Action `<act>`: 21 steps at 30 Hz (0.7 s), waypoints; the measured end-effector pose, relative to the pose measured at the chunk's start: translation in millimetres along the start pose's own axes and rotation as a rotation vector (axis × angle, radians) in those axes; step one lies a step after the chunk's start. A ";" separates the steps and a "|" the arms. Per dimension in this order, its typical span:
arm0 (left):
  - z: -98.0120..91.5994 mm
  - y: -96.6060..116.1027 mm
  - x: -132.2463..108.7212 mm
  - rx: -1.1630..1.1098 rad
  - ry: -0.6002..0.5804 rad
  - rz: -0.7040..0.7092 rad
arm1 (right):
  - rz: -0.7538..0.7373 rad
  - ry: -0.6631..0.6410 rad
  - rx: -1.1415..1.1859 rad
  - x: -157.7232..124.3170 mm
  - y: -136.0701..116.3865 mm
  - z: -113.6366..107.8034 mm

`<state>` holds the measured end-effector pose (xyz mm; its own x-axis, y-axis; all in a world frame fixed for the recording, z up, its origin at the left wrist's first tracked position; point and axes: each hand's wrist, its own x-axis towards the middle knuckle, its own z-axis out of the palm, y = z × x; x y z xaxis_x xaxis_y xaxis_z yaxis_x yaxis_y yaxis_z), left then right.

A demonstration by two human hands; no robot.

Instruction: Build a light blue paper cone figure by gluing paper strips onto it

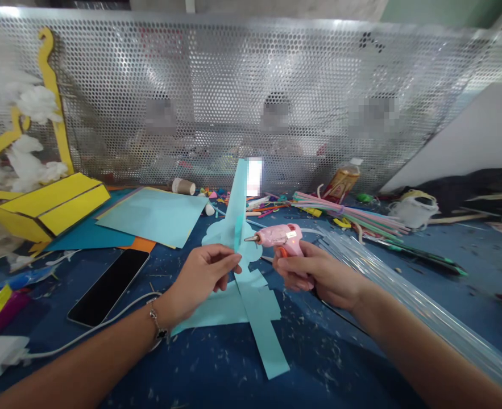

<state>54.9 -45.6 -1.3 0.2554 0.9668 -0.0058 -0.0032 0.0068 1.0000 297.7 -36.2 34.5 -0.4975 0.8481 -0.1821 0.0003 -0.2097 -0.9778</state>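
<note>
My right hand (319,270) grips a pink hot glue gun (275,236), its nozzle pointing left. Between the thumb and fingers of my left hand (210,270) is the lower end of a light blue paper strip (235,199), which stands up and leans away from me. The nozzle is close to this strip's right side; whether they touch I cannot tell. Behind and below it lies a scalloped light blue paper shape (212,234). More light blue paper (223,309) lies beneath my hands, with another strip (270,352) reaching toward the table's front.
A phone (108,288) and a white charger (3,357) lie left. Beyond are paper sheets (157,215) and a yellow box (57,204). Clear sticks (387,284), pipe cleaners (353,213) and a bottle (341,180) occupy the right. A perforated metal panel (225,74) closes the back.
</note>
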 end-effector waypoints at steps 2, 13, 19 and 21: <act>-10.5 1.9 5.5 0.042 0.031 0.004 | -0.011 0.010 0.006 -1.1 -1.5 -2.2; -58.7 3.5 36.4 0.092 0.445 -0.099 | -0.046 0.100 -0.044 -0.3 -0.4 0.0; 7.5 8.8 -3.7 -0.014 0.064 -0.060 | -0.031 0.175 -0.078 3.4 5.9 8.5; 20.2 9.6 -11.0 -0.108 0.062 -0.092 | -0.011 0.159 -0.098 4.4 8.1 10.3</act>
<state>71.5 -61.3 8.5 0.1993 0.9747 -0.1011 -0.0878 0.1205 0.9888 286.5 -39.2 26.8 -0.3546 0.9180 -0.1778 0.0844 -0.1580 -0.9838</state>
